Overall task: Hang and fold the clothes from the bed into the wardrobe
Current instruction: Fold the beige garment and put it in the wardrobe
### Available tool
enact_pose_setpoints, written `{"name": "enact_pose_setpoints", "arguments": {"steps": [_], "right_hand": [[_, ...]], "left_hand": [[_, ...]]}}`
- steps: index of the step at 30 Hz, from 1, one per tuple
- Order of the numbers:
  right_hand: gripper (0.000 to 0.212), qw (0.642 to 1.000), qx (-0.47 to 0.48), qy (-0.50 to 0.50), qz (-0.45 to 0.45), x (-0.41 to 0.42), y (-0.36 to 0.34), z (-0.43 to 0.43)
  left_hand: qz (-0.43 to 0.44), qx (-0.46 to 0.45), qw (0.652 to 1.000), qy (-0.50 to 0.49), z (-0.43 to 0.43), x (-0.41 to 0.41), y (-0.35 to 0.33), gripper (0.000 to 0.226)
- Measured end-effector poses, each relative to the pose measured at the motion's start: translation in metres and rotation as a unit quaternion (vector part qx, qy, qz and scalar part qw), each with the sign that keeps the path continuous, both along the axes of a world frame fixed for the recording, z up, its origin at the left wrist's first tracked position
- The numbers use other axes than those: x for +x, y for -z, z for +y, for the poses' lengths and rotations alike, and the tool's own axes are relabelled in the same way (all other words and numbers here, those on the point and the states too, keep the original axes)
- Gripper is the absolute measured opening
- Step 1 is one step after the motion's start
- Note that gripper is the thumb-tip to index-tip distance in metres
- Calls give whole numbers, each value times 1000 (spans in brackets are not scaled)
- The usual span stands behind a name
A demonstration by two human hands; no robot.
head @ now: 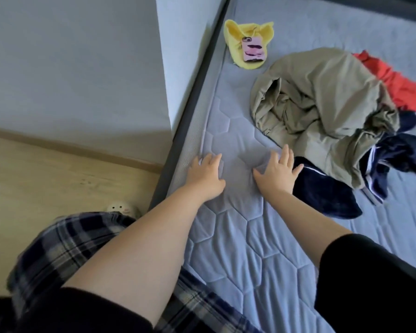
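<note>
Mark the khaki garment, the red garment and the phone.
khaki garment [322,92], head view, middle of its crumpled top.
red garment [401,85], head view, its bright folds.
phone [252,49], head view, its pink case.

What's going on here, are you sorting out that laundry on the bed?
A person leans over the bed, both hands flat on the mattress. The left hand and right hand hold nothing. The right hand lies beside a navy garment at the edge of the pile, under an olive garment and a red one. Nothing is picked up yet.
</note>
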State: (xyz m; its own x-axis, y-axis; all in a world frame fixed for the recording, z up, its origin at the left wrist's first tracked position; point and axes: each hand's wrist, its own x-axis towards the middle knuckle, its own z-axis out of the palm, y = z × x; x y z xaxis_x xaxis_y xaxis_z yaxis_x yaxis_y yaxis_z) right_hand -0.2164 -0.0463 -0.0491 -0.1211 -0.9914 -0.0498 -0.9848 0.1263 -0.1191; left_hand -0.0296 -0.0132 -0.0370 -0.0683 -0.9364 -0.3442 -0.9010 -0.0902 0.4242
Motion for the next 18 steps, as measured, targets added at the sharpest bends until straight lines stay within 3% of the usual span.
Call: {"name": "enact_pose_setpoints", "arguments": {"steps": [4,8,11,13,15,18], "right_hand": [[59,994,-43,101,-12,-20,-4,-13],[68,979,8,187,-84,-37,-9,-19],[49,975,-31,169,-143,-40,-25,-27],[46,954,-56,172,-240,-29,-44,-36],[44,933,-68,137,-327,-5,-65,-40],[41,895,-22,50,-442,41,-85,-34]], "left_hand": [[7,7,1000,-7,-5,-8,4,69],[-18,16,1000,13,-4,-8,9,71],[65,-2,997,-34,-10,-2,7,60],[180,-34,976,-120,-17,2,0,45],[336,-22,905,-260,-24,11,-10,34],[541,41,719,-434,-28,29,-23,30]]}}
